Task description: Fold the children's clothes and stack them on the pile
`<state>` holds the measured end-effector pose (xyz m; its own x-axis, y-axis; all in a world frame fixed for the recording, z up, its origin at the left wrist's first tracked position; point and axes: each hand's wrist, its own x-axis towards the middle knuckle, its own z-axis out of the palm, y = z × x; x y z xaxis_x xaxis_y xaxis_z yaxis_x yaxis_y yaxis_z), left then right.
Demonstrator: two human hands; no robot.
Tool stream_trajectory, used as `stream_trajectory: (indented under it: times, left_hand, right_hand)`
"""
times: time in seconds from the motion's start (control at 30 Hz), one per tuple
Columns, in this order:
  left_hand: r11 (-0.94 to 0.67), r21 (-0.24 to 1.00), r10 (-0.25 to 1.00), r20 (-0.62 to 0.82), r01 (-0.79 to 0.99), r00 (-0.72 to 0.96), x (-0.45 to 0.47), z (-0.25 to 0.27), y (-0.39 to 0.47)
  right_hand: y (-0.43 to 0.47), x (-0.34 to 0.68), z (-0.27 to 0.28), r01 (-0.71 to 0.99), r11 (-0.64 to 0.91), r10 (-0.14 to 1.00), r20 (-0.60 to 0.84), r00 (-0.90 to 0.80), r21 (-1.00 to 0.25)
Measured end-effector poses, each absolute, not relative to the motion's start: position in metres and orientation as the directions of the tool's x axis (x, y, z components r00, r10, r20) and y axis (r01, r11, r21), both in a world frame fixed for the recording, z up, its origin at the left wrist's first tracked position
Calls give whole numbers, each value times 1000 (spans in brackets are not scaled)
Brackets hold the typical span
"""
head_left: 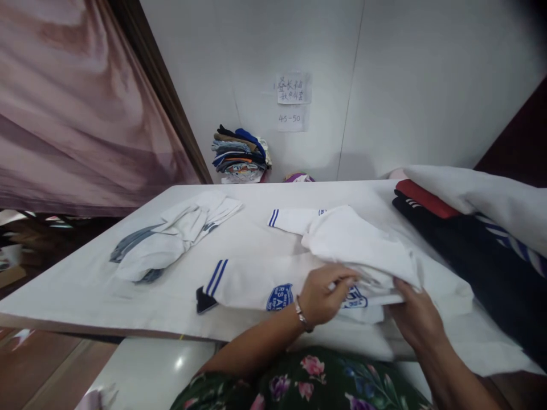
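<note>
A white long-sleeved top (342,233) with blue cuff stripes and blue printed lettering lies partly folded at the front of the table. Its near sleeve (248,282) stretches to the left and ends in a dark tip; the far sleeve (290,219) also points left. My left hand (327,293), with a bracelet at the wrist, has its fingers closed on the cloth near the print. To the right, my right hand (414,310) grips the folded edge between thumb and fingers, the fingers partly hidden beneath it.
A crumpled white and grey garment (179,239) lies on the white table (128,307) at left. Dark, red and white clothes (453,233) are heaped along the right side. Behind the far edge stands a folded clothes stack (240,154), below paper notes (293,102) on the wall.
</note>
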<state>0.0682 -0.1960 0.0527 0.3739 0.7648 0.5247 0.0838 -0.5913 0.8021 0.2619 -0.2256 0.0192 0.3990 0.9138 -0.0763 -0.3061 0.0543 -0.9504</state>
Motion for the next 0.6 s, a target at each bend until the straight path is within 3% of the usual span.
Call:
stream_trajectory:
  times: [0.17,0.3,0.4,0.6]
  left_hand:
    - [-323,835,946,265,445,189,19,48,-162]
    - [-252,699,966,141,669,216,3,42,-132]
    - [-296,631,954,155,717,258,18,38,-111]
    - [-339,664,932,142,667,333,75,24,-68]
  right_hand:
    - [-226,308,41,-573,145,809,-237,538,-806]
    - [-230,332,53,-598,213,744,-268,612,-772]
    - [-233,336,58,-607,225,734,-277,620,-763]
    - [-242,340,60,-628,258,719,-288,632,-734]
